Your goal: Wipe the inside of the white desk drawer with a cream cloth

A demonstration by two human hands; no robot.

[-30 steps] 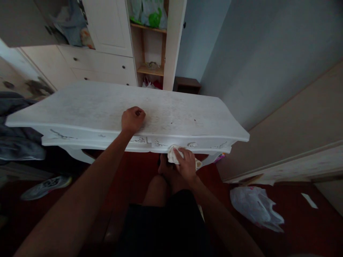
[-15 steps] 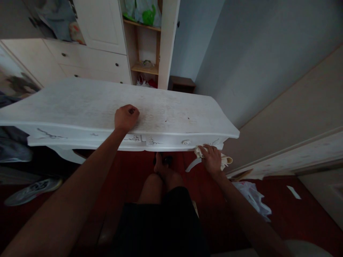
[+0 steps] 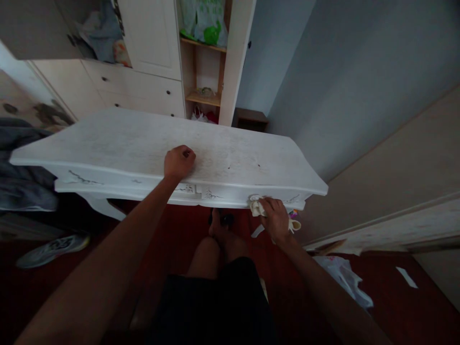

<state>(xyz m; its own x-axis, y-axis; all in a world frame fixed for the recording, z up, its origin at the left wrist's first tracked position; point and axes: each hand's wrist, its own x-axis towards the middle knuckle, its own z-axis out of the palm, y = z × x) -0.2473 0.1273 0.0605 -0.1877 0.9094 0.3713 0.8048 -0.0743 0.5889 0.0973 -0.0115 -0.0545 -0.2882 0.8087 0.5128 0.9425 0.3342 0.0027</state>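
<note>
A white, scuffed dresser table [image 3: 108, 143] stands in front of me, its drawer fronts facing me. My left hand [image 3: 178, 162] rests as a closed fist on the front edge of the top, with nothing visible in it. My right hand [image 3: 274, 218] is closed on a crumpled cream cloth [image 3: 256, 207], pressing it against the drawer front beside a round knob [image 3: 254, 197] near the table's right end. My knee and foot show below the table.
A cream wardrobe with drawers and open shelves [image 3: 201, 72] stands behind the table. A grey wall is at right. A white plastic bag [image 3: 347, 282] and a paper scrap [image 3: 407, 277] lie on the red floor; a shoe [image 3: 53, 248] and dark clothes [image 3: 21, 167] are at left.
My right hand slid the cloth rightward along the drawer front, then back left to the knob. The left fist has stayed in place on the tabletop.
</note>
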